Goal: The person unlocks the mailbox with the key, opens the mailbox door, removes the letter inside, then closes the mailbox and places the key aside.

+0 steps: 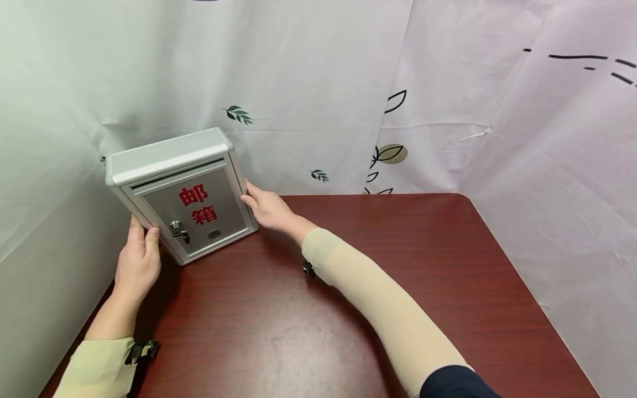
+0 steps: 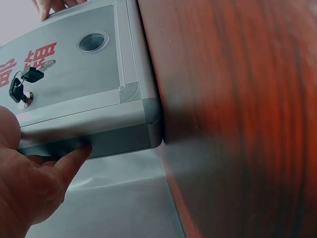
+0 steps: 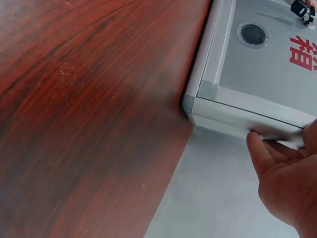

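A silver metal mailbox [image 1: 164, 202] with red characters on its door stands upright, turned at an angle, at the back left of the table. Keys [image 1: 183, 236] hang from the lock on its front; in the left wrist view the keys [image 2: 29, 77] have black heads. My left hand [image 1: 138, 262] grips the box's left side, thumb at the front edge. On the opposite side my right hand [image 1: 271, 211] holds it, with fingers [image 3: 260, 151] along the side wall. A small round window [image 3: 252, 34] sits low on the door. The box's back is hidden.
The dark red wooden table [image 1: 318, 309] has a rounded far right corner. White fabric [image 1: 308, 72] with leaf prints hangs behind it and along both sides, close to the mailbox at the left and back.
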The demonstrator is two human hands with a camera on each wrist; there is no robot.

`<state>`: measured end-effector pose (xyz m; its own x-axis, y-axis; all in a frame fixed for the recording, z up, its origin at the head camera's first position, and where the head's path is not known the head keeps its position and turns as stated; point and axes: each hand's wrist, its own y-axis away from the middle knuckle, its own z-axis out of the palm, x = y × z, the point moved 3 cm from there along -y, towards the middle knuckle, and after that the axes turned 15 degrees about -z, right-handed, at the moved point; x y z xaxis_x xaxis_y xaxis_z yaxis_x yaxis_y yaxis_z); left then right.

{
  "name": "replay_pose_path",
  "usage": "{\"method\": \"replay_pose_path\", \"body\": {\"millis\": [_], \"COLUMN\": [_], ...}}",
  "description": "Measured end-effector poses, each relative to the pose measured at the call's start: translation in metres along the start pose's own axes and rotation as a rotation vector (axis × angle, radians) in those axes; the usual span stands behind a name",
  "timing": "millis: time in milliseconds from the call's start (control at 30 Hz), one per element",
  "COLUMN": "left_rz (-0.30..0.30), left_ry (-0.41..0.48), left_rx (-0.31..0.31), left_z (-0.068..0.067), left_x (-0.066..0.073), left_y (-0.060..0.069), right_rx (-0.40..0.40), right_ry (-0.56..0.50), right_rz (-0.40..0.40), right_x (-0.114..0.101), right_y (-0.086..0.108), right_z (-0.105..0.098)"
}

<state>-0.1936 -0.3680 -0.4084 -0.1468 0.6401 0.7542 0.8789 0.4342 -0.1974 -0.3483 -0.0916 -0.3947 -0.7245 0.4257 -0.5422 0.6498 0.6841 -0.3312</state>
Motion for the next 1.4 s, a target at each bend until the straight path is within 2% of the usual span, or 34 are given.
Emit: {"method": "replay_pose_path", "body": {"millis": [433,767,1200,1400], "left_rz": [-0.002,0.055,0.142,0.168], "left_ry": [-0.020,0.001,0.038,0.059], "left_rx": [-0.023,-0.049,-0.074,-0.101], "left_z": [0.006,0.016,0.035,0.045], "left_x": [0.003,0.014,0.029,0.037], "left_y": [0.003,0.006,0.009,0.011], "right_rx": [0.036,0.071,0.150,0.174], "right_ry": [0.040,0.065,-0.006,0.000], "right_rz": [-0.022,-0.026,-0.045,-0.047], "right_x": [0.002,0.007,0.018,0.022], "right_y": [0.019,0.038,0.066,0.080], "right_z": [-0.006,-0.013,-0.031,-0.040]}}
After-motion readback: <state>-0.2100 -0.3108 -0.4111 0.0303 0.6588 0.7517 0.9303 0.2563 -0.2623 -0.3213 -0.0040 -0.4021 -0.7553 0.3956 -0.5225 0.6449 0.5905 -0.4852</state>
